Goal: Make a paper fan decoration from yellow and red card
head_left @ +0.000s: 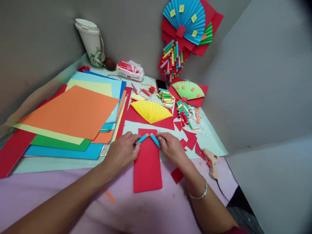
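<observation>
My left hand pinches a small blue paper roll with an orange end between thumb and fingers. A matching blue roll with an orange tip is pinched in my right hand. The two rolls slant towards each other, their orange tips close together, over the upper part of a red paper strip. Just beyond lies a yellow pleated paper fan on red paper. Red paper scraps lie beside my right hand.
Stacked coloured paper covers the left side. A glue gun with a cord lies at right. Further back are several paper rolls, a green fan, a tissue pack and a white cup. A blue fan hangs on the wall.
</observation>
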Tool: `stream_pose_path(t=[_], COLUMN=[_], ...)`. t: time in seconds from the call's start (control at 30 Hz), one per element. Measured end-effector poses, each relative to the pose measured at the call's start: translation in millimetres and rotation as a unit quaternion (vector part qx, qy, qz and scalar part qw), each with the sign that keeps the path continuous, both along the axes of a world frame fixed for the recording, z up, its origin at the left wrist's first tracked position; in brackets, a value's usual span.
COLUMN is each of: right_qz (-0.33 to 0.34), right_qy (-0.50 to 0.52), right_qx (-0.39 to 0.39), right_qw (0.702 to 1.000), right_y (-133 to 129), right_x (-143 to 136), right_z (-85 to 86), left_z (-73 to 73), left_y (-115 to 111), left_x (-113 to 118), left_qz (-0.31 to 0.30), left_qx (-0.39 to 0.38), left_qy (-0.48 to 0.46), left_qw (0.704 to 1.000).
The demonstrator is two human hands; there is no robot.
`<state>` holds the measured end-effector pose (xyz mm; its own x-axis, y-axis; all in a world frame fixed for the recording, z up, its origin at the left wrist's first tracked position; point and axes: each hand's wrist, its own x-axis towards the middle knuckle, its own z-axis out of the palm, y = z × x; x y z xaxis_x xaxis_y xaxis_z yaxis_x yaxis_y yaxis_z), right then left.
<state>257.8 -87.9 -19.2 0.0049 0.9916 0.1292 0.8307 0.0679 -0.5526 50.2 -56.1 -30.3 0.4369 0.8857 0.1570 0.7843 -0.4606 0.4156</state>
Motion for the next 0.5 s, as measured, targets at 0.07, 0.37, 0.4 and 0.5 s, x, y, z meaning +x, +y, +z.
stream_pose_path(t=[0.07,0.37,0.4,0.5], right_qz=[0.0,0.015,0.015,0.015], right_qy=[-0.002,-0.016,-0.018,-0.024], right_qx=[-0.001,0.007,0.005,0.0], right_qw=[1.0,1.0,1.0,1.0], right_y=[-0.5,-1.7,-1.4,-0.8], right_x=[-0.5,-4.3,-4.5,-5.0], right_z=[-0.4,-6.1,-6.6,-7.3], left_z=[-0.2,1.3,1.5,1.7], left_y=[0.0,-1.3,-1.3,-1.2], left_x=[-0.5,-0.3,-0.2,-0.3], left_qz=[0.0,0.002,0.0,0.0], left_qx=[-0.003,0.0,-0.001,-0.006], left_qy=[-0.001,0.007,0.008,0.01], left_qw=[1.0,1.0,1.0,1.0])
